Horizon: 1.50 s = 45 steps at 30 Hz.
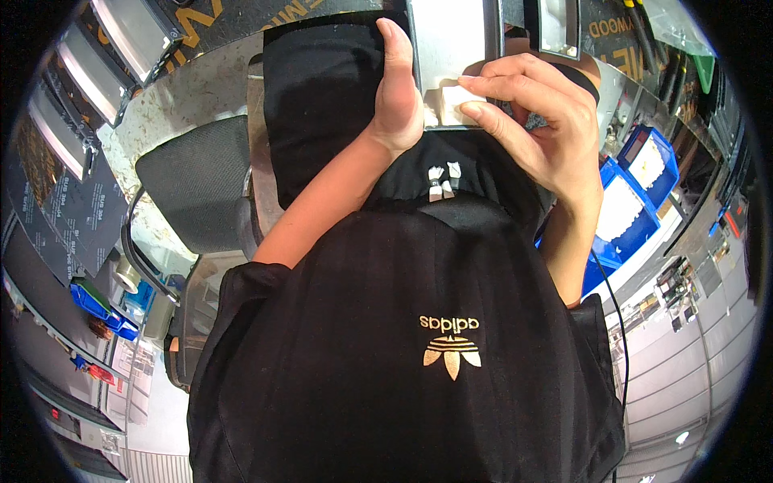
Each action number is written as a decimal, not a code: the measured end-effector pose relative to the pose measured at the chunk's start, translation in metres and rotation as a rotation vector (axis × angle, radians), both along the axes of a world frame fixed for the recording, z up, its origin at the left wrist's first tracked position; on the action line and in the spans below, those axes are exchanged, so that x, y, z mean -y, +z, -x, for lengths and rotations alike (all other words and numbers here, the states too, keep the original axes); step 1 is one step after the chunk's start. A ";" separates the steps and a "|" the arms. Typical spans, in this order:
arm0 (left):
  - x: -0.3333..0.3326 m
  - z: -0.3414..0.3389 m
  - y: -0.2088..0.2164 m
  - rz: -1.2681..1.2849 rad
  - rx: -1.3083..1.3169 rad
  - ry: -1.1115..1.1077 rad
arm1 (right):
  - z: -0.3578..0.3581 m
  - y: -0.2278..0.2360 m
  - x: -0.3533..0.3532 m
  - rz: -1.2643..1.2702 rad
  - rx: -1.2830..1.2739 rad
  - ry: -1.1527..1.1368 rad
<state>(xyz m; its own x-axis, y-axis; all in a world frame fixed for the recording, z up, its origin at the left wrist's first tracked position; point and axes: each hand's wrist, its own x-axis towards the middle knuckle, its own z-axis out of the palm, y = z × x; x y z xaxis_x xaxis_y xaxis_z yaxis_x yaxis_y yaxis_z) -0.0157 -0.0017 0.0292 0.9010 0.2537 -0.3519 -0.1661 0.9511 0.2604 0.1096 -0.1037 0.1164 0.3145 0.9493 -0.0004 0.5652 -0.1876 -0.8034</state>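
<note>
Above the black shirt (403,338), the left hand (397,97) braces the flat metal plate (447,40) edgewise while the right hand (539,121) pinches a small white block (457,101) at its lower edge; steady support looks best.

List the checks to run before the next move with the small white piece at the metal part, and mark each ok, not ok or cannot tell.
1. Left hand braces the grey metal part: ok.
2. Right hand fingertips pinch the small white piece: ok.
3. White piece lies against the metal part: ok.
4. Piece seated square: cannot tell, fingers hide it.
5. Blue bins lie beside the right forearm: ok.
</note>
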 end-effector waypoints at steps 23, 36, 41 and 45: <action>0.000 -0.004 0.009 -0.109 0.063 -0.013 | -0.009 0.014 -0.006 0.079 -0.043 0.078; 0.002 -0.001 -0.001 -0.087 0.050 -0.004 | -0.008 0.005 0.000 0.046 -0.002 0.030; 0.002 0.000 0.000 -0.135 0.036 -0.019 | -0.007 0.000 0.007 0.054 -0.013 0.005; 0.003 0.000 -0.003 -0.208 -0.003 -0.033 | -0.005 -0.006 0.015 0.038 -0.030 -0.003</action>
<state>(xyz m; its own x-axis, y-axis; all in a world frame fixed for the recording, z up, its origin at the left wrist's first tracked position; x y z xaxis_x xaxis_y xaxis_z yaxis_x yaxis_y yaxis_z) -0.0161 -0.0042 0.0260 0.9091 0.2917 -0.2973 -0.1351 0.8817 0.4520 0.1141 -0.1187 0.1101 0.3168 0.9474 -0.0454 0.5407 -0.2197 -0.8120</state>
